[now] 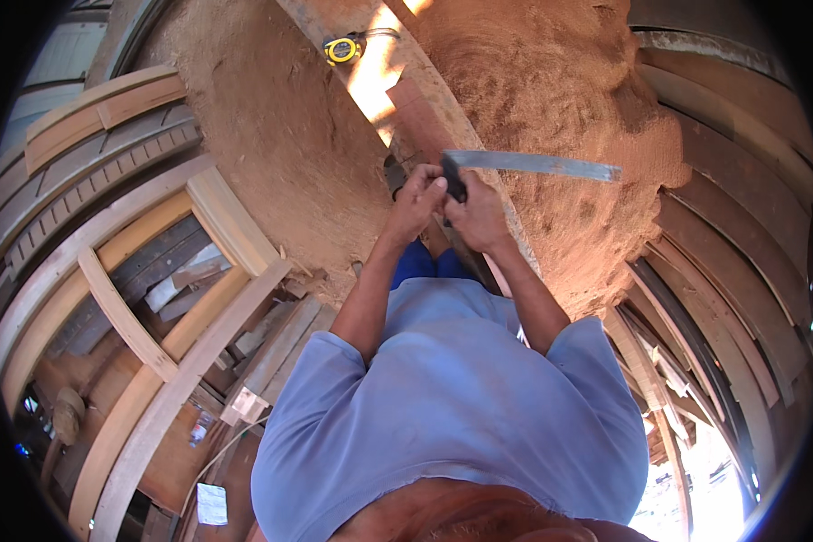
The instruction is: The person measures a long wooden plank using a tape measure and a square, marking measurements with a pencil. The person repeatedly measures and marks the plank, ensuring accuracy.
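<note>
Square [533, 163] points its long blade rightward from the plank surface [427, 70] over sawdust [560, 81]; right fingers [470, 200] hold its handle [455, 179], left fingers' [417, 187] grip unclear; timber [741, 185] flanks both sides.

woodworking shop | sawdust [551, 81] | stacked boards [741, 199] | wooden frame [122, 312] | try square [533, 163]

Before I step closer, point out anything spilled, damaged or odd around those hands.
Reddish-brown dust, probably sawdust, lies heaped to the right of the plank, looking like an uncleared spill. The metal blade of the black-handled tool carries brown marks; rust or dust, I cannot tell.
</note>
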A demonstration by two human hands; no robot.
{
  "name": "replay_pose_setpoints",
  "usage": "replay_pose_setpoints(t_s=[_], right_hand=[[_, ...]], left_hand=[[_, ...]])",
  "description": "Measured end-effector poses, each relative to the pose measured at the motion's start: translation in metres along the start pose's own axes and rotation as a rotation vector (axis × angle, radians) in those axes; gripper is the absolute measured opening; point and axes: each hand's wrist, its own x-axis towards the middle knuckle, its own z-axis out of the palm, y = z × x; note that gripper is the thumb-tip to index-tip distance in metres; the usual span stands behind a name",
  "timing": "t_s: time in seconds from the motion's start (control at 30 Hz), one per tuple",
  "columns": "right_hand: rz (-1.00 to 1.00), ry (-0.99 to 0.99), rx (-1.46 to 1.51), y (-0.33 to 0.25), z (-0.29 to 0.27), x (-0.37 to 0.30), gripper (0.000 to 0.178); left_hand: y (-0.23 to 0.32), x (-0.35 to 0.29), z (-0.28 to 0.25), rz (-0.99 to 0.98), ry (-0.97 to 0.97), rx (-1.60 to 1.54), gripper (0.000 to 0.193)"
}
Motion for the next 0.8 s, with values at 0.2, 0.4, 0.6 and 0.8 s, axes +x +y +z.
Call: replay_pose_setpoints(t_s=[0.2,0.4,0.6,0.8], right_hand=[[0.024,-0.199,0.019,-0.009,0.003,0.013,0.032],[0.067,0.050,0.029,0.043,0.000,0.043,0.029],[0.222,0.100,0.247,0.060,0.014,0.082,0.029],[0.248,0.127,0.576,0.048,0.029,0.097,0.018]], left_hand=[[0.006,0.003,-0.009,-0.049,-0.048,-0.172,0.022],[-0.009,0.019,-0.021,0.108,0.198,0.171,0.018],[-0.026,0.035,-0.006,0.098,0.215,-0.086,0.027],[-0.053,0.051,0.009,0.217,0.300,-0.224,0.034]])
